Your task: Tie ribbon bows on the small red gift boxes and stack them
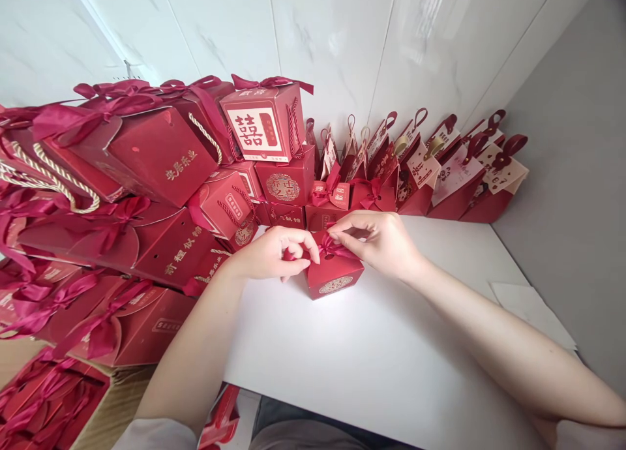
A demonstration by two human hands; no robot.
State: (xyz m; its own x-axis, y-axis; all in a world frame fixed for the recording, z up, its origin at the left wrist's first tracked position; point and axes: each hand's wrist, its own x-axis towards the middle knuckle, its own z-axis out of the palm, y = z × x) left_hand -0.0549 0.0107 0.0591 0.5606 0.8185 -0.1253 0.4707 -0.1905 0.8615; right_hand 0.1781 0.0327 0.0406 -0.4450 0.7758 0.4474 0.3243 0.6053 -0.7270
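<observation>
A small red gift box [336, 283] with a gold round emblem on its front stands on the white table [372, 359]. A dark pink ribbon [332, 246] is tied in a bow on its top. My right hand [379, 241] pinches the bow's ribbon between thumb and fingers, from the right. On the other side, my left hand [274, 253] rests by the box's upper left edge. Its fingers are loosely bent, with a gap between index finger and thumb, and the index fingertip touches or nearly touches the box top.
Stacked red gift boxes [161, 156] with ribbons and rope handles fill the left side. A row of smaller pointed boxes [454, 176] stands along the tiled wall [337, 45]. A cardboard carton [117, 404] holding ribboned boxes is at lower left. White paper [531, 310] lies at the right.
</observation>
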